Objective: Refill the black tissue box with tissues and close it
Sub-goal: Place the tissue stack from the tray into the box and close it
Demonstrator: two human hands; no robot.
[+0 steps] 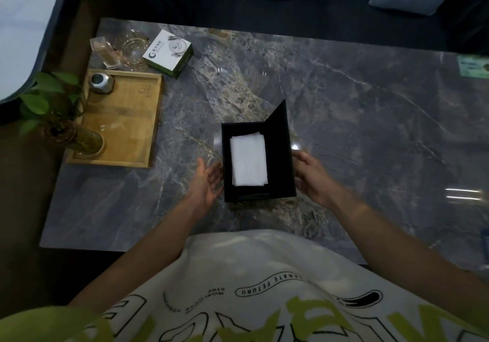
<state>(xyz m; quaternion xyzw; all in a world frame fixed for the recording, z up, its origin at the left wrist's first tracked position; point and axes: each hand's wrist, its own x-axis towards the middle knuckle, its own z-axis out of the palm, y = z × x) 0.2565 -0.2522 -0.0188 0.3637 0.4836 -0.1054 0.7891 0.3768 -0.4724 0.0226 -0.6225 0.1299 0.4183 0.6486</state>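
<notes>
My left hand (207, 183) is spread open, palm turned toward the left wall of the black tissue box (288, 167), fingers (215, 168) loose and just beside it, grasping nothing. My right hand (311, 173) rests against the box's right wall, its fingers (300, 156) slack along the edge; whether they actually grip it I cannot tell. Between my hands the box sits on the marble surface (370, 119), its flap (277, 113) standing up at the far end, a white tissue stack (248, 160) lying inside.
</notes>
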